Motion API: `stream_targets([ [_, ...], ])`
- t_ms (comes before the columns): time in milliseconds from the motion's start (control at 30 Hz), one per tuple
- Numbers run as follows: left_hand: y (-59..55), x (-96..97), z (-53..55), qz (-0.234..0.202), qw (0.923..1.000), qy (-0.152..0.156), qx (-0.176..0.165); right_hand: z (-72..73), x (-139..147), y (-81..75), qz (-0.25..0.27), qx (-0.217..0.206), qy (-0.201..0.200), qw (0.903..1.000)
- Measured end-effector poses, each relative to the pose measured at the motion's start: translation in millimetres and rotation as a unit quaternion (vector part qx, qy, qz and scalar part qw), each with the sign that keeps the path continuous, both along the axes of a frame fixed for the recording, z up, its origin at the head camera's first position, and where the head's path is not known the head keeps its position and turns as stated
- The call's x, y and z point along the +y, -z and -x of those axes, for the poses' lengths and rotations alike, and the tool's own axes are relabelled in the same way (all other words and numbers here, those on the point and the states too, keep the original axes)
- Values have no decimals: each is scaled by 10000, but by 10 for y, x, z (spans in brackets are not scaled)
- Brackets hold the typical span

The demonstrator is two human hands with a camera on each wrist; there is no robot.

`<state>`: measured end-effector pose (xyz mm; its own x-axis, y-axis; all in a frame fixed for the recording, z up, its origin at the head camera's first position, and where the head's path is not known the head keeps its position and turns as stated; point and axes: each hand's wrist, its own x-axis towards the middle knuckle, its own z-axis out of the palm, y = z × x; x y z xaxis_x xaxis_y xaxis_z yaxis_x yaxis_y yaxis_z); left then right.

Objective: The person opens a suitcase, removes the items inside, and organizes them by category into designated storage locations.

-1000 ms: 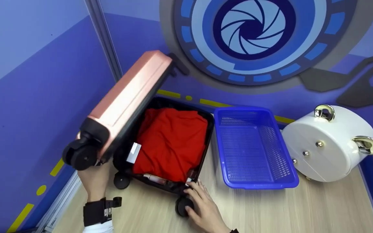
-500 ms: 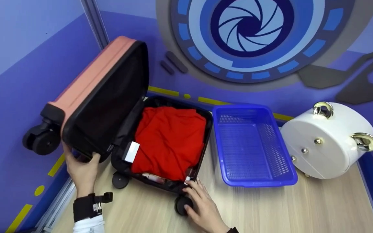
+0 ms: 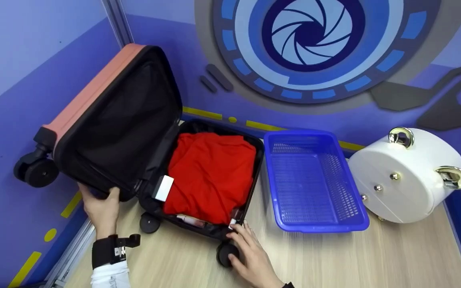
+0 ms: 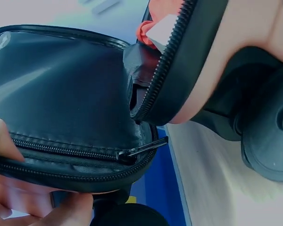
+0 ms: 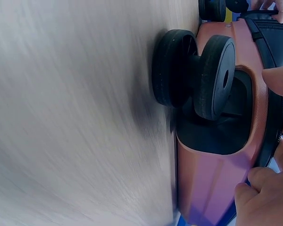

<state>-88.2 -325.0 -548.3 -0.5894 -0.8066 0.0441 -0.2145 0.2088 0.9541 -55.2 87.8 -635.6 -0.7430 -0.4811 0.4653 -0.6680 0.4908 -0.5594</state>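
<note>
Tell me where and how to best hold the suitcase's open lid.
Probably at the near zippered rim of the lid, coming from the person's side and pinching inside and outside, as the left grip does. The lid leans open, so that rim faces the person, offering an edge to pinch. Avoid the wheel jutting from its upper corner.

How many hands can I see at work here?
2: the left hand grips the raised suitcase lid; the right hand touches the suitcase base at its near right corner.

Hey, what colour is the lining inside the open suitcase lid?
The lining is black; the head view shows it best.
</note>
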Motion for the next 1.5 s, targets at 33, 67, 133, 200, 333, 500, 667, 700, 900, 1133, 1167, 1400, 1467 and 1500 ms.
stream_targets([
  [33, 9, -4, -1, -25, 10000, -15, -31, -8, 0, -1, -12, -16, 13, 10000],
  [67, 19, -9, 0, -54, 10000, -25, -61, -15, -1, -2, -22, -2, 26, 10000],
  [133, 36, -19, 2, -126, 9999, -28, -113, -25, -4, -3, -42, 70, 53, 10000],
  [200, 52, -32, 11, -198, 9997, -19, -144, -31, -9, -5, -43, 124, 72, 9999],
  [333, 79, -58, 9, -366, 9991, -5, -197, -36, -16, 1, -10, 199, 70, 9998],
  [500, 109, -98, -15, -482, 9984, -97, -268, -42, -25, 10, 48, 208, 49, 9998],
  [667, 126, -130, -31, -565, 9972, -116, -475, -50, -22, 15, -38, 143, 91, 9998],
  [700, 127, -134, -33, -578, 9969, -107, -525, -52, -21, 16, -45, 102, 90, 9999],
  [900, 113, -136, -12, -469, 9967, -25, -656, -63, -18, 40, -104, -99, 88, 9999],
  [1133, 154, -45, -52, 79, 9974, 266, -667, -92, -33, 71, -3, -440, 107, 9990],
  [1167, 163, -9, -61, 191, 9975, 269, -633, -91, -38, 75, 42, -413, 110, 9991],
  [1400, 167, 428, -93, 276, 9996, 73, 87, -61, -61, 58, 133, -331, 152, 9992],
  [1467, 183, 569, -93, 361, 9981, -84, 488, -58, -61, 49, 125, -382, 140, 9991],
  [1500, 198, 637, -92, 517, 9960, -179, 704, -56, -62, 45, 121, -398, 132, 9990],
])
